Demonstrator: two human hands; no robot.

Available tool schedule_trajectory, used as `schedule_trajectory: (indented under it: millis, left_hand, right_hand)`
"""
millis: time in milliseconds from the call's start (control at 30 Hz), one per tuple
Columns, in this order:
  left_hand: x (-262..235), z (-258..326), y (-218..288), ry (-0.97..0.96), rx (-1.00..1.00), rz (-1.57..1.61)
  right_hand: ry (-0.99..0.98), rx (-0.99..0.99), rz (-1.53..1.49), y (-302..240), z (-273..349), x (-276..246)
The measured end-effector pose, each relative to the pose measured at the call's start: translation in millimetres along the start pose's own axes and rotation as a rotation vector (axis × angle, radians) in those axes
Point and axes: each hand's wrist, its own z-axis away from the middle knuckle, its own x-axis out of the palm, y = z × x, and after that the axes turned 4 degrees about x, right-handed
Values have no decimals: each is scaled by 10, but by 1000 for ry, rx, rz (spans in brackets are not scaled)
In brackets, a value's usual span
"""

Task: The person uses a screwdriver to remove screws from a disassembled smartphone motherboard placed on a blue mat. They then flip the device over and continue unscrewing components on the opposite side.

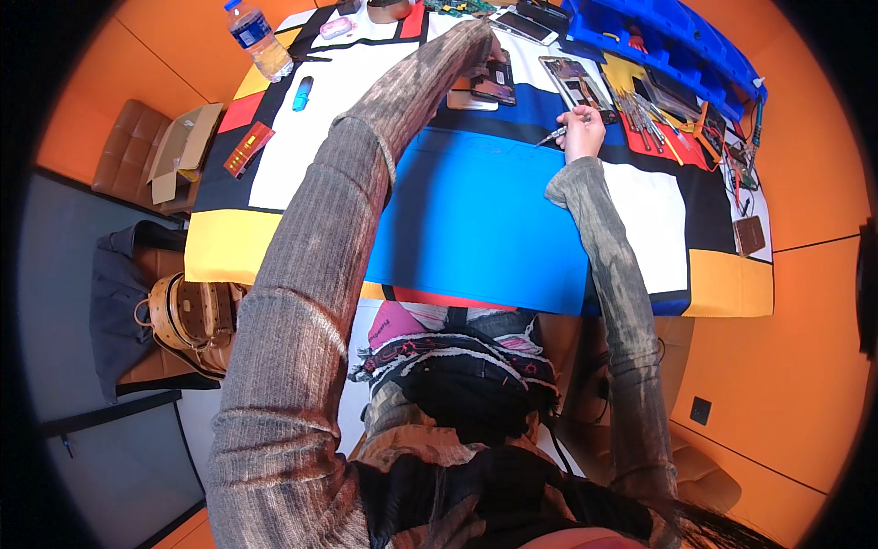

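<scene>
My right hand [583, 137] is closed around a slim screwdriver [552, 136], whose tip points left over the top edge of the blue work mat [480, 215]. Past the mat, an opened phone with dark insides [495, 84] lies beside a pale phone panel [471, 102]. Stretched far forward, my left hand [496, 48] is beside that phone; the sleeve hides most of it, so its fingers cannot be read. Just beyond my right hand rests a second opened phone [569, 78] with its inner parts exposed.
Several screwdrivers [645, 123] lie at the right, below a blue parts rack [668, 37]. A water bottle [259, 41] stands at the far left, near a blue pen-like item [303, 93]. A brown wallet-like piece [748, 236] sits by the right edge.
</scene>
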Motion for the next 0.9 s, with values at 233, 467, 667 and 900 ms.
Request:
schedule_trajectory:
  millis: [233, 467, 667, 900]
  left_hand:
    - [104, -266, -174, -15, -118, 286]
    - [389, -728, -410, 20, 11, 469]
    - [314, -743, 45, 274, 102, 73]
    - [98, -344, 554, 393, 238, 258]
  right_hand:
    - [4, 3, 6, 4, 4, 4]
    - [38, 0, 22, -11, 5, 4]
    - [31, -4, 22, -7, 10, 0]
    - [39, 9, 30, -1, -7, -12]
